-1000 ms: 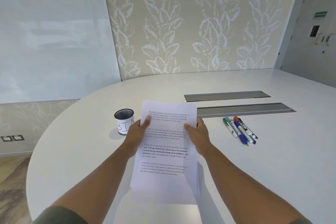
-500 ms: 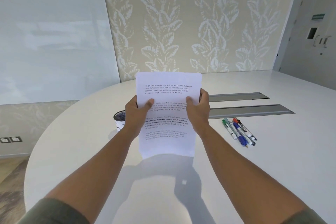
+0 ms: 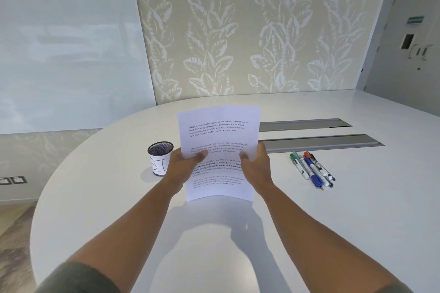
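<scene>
White papers [image 3: 219,131] upright, pinched between left hand [image 3: 184,167], right hand [image 3: 256,167]

White printed sheets [image 3: 219,131], four short paragraphs of black text, one partly bold; held nearly upright above the table [image 3: 333,221], pinched at both side edges, tops slightly fanned.

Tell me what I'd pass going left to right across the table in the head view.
Mesh cup → left hand → printed paper → right hand → pens.
</scene>
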`<state>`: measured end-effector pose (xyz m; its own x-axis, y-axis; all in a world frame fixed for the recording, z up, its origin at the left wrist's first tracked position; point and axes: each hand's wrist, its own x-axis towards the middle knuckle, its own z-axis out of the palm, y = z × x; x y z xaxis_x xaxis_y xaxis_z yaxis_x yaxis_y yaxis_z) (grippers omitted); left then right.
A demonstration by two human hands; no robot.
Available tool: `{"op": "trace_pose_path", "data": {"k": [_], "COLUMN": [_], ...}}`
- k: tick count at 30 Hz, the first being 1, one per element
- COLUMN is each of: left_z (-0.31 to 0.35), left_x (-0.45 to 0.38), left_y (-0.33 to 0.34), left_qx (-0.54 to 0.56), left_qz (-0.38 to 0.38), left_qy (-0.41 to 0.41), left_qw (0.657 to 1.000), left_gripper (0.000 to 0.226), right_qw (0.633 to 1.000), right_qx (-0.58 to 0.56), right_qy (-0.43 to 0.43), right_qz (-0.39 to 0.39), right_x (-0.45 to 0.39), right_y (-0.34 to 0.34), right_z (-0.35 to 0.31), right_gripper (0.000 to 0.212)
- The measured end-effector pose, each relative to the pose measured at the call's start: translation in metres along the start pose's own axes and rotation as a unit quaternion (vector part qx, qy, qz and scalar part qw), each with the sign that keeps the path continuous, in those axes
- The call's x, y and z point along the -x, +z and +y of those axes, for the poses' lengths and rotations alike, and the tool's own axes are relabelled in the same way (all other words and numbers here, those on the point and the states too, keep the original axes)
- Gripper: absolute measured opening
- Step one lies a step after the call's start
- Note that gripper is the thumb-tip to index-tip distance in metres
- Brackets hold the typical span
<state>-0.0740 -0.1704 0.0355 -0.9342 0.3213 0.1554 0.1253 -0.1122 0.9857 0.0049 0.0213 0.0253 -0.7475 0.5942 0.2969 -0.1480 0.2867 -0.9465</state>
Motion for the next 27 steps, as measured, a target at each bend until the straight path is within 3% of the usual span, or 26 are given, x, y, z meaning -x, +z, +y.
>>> {"op": "trace_pose_path", "data": {"k": [7, 16, 20, 27], "left_z": [0.017, -0.037, -0.037, -0.025], "left_x": [-0.01, 0.012, 0.014, 0.009], "left_y": [0.004, -0.011, -0.01, -0.013], "left_qx": [0.003, -0.083, -0.088, -0.044], "left_qz": [0.001, -0.03, -0.029, 0.001], "left_qy": [0.023, -0.043, -0.046, -0.03], "left_qw": [1.0, 0.995, 0.995, 0.999], "left_gripper": [0.026, 0.019, 0.018, 0.023], "right_qw": [0.999, 0.998, 0.997, 0.998], "right_qx": [0.021, 0.048, 0.057, -0.031], "right_qy": [-0.024, 0.03, 0.033, 0.061], "right_qz": [0.014, -0.037, -0.035, 0.017], "right_x": [-0.014, 0.008, 0.006, -0.003], "right_y": [-0.006, -0.012, -0.014, -0.019], "right_z": [-0.016, 0.027, 0.027, 0.016], "right_gripper": [0.015, 0.026, 0.022, 0.018]}}
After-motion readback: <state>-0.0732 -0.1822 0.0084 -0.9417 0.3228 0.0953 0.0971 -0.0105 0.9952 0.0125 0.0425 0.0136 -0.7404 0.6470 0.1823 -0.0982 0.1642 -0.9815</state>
